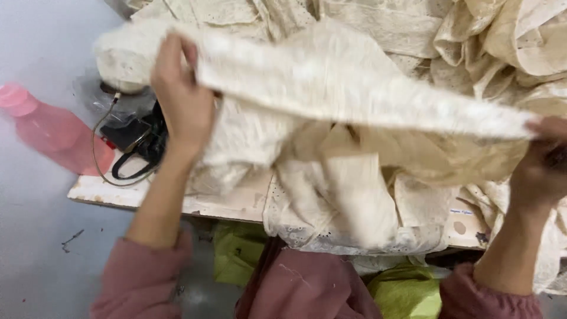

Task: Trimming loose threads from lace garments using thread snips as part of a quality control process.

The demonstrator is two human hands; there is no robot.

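A cream strip of eyelet fabric (354, 94) is stretched across the view between my two hands. My left hand (180, 97) grips its left end above the table's left part. My right hand (540, 162) grips its right end at the frame's right edge. Under the strip lie more cream pieces of fabric (348, 195) that hang over the table's front edge. The picture is blurred by motion.
A heap of cream lace cloth (490, 47) fills the back right. A pink bottle (47, 130) lies at the left beside a black bag (144, 145) and a cable. The white table's front edge (118, 195) shows wear. Yellow-green cloth (407, 292) sits below it.
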